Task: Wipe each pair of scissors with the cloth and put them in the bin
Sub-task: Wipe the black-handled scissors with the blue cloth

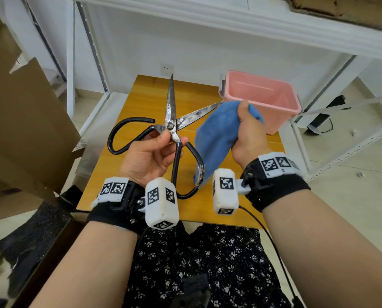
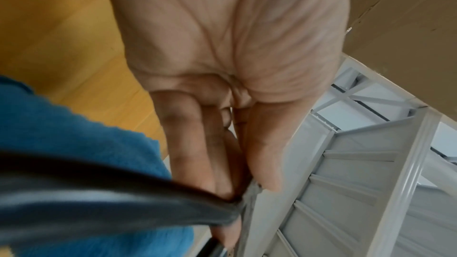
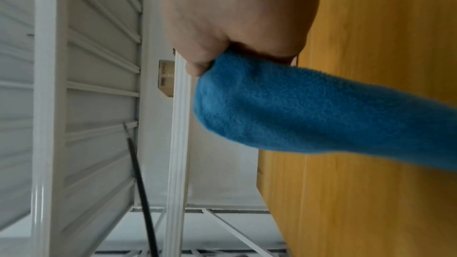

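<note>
Only overhead, left hand [image 1: 151, 152] pinching open scissors [image 1: 171, 123], right hand [image 1: 248, 132] clutching cloth [image 1: 216, 134] before bin [image 1: 281, 114].

Count: one pair of scissors [image 1: 172, 121], one blue cloth [image 1: 216, 134], one pink bin [image 1: 261, 96]. One desk [image 1: 145, 90]. Two hands, two wrist cameras.

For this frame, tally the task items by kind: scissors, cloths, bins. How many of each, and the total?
Scissors: 1, the black-handled scissors, blades open, held near the pivot by the left hand.
Cloths: 1, the blue cloth, gripped by the right hand.
Bins: 1, the pink bin on the wooden table.
Total: 3.
</note>
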Tool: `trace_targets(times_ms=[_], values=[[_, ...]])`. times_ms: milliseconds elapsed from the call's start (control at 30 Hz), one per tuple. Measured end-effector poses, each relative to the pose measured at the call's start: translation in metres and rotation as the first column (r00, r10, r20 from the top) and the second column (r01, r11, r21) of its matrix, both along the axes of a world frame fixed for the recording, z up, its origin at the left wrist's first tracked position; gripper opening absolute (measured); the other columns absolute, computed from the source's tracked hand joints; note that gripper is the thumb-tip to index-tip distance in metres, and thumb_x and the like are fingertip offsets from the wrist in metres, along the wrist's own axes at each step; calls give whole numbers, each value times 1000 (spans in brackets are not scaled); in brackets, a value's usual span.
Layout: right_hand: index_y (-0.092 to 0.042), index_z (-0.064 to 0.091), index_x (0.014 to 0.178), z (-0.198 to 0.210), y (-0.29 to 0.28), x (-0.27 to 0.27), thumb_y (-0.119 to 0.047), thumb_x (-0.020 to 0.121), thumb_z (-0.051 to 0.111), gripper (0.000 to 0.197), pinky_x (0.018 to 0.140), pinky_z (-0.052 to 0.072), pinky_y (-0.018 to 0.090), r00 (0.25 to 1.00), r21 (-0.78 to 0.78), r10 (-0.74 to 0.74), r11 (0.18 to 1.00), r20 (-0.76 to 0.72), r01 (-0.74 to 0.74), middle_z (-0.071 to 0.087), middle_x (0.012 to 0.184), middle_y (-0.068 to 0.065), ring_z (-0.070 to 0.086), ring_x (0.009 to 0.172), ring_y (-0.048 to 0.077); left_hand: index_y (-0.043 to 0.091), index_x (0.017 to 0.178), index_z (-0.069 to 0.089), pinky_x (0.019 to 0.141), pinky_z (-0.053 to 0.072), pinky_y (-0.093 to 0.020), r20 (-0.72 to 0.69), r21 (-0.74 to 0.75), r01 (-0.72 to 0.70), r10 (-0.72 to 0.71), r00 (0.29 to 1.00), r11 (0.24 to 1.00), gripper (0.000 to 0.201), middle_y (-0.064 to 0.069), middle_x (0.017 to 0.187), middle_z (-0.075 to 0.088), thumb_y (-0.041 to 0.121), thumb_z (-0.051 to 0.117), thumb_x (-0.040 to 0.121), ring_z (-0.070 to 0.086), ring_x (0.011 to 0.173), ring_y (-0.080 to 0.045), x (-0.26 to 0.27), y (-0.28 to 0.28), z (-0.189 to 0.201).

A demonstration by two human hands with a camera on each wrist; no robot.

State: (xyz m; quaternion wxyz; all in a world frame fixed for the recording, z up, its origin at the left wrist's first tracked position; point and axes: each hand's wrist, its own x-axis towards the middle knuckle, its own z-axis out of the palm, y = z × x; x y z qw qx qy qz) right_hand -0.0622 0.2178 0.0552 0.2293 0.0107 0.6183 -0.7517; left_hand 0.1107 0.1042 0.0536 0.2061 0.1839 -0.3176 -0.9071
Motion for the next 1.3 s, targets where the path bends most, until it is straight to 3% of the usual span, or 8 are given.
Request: trace_targets(times_ms=[100, 267, 433, 600, 733, 967, 1133, 1300], values=[[-14, 59, 120, -1, -4, 7, -53, 95, 55, 46, 91, 53, 35, 991, 29, 133, 991, -7, -133, 70, 113, 1, 66, 107, 16, 7, 84, 59, 55, 58, -24, 14, -2, -10, 10, 1000, 1000, 5, -6, 69, 73, 9, 58, 80, 75, 73, -17, -2, -1, -4], [-12, 61, 124, 6, -10, 18, -54, 95, 54, 52, 37, 34, 22, 964, 16, 261, 965, 53, -262, 67, 89, 5, 54, 54, 10, 7, 90, 60, 63, 59, -24, -3, 5, 9, -9, 1000, 1000, 6, -9, 81, 75, 10, 56, 86, 75, 81, -16, -5, -7, -8], [-9, 60, 121, 11, -6, 27, -11, 93, 57, 28, 83, 55, 39, 877, -267, 478, 853, 58, -447, 66, 115, 11, 65, 100, 24, 8, 94, 61, 67, 59, -24, -31, 15, 12, -12, 999, 1000, 13, -7, 87, 75, 13, 59, 82, 74, 87, -17, -6, -11, -12], [-10, 56, 117, 7, -8, 28, 25, 86, 41, 49, 74, 60, 31, 836, -153, 541, 822, -86, -548, 70, 104, 6, 70, 94, 20, 8, 98, 61, 66, 60, -24, -45, 53, -9, 11, 999, 999, 14, -9, 89, 75, 14, 55, 87, 74, 87, -15, -6, -15, -13], [-13, 59, 104, 8, -10, 29, 10, 92, 53, 26, 59, 58, 24, 862, -150, 496, 849, -106, -507, 70, 82, 0, 70, 73, 15, 8, 99, 60, 65, 60, -23, -74, 49, -20, 23, 997, 999, 15, -6, 89, 75, 15, 57, 85, 74, 88, -15, -6, -18, -11], [-4, 70, 96, 8, -28, 43, -19, 80, 76, 23, 80, 56, 42, 865, -55, 501, 863, -22, -501, 66, 94, 21, 62, 81, 31, 16, 99, 64, 63, 58, -21, -44, -84, 101, -105, 994, 991, 18, -6, 95, 75, 11, 60, 82, 74, 84, -14, -12, -7, -16], [-3, 69, 103, 3, -28, 41, -11, 88, 71, 18, 64, 57, 35, 913, 13, 409, 913, -18, -408, 70, 89, 15, 67, 69, 23, 17, 100, 65, 71, 60, -28, -7, -165, 109, -112, 994, 980, 20, -6, 98, 74, 11, 63, 81, 73, 87, -18, -13, -5, -26], [3, 67, 113, -1, -28, 44, -2, 87, 69, 27, 82, 57, 44, 908, 46, 419, 907, 8, -419, 69, 106, 19, 67, 94, 31, 16, 100, 62, 71, 59, -27, 9, -123, 81, -81, 997, 989, 22, -3, 94, 74, 11, 63, 79, 72, 82, -16, -13, -4, -31]])
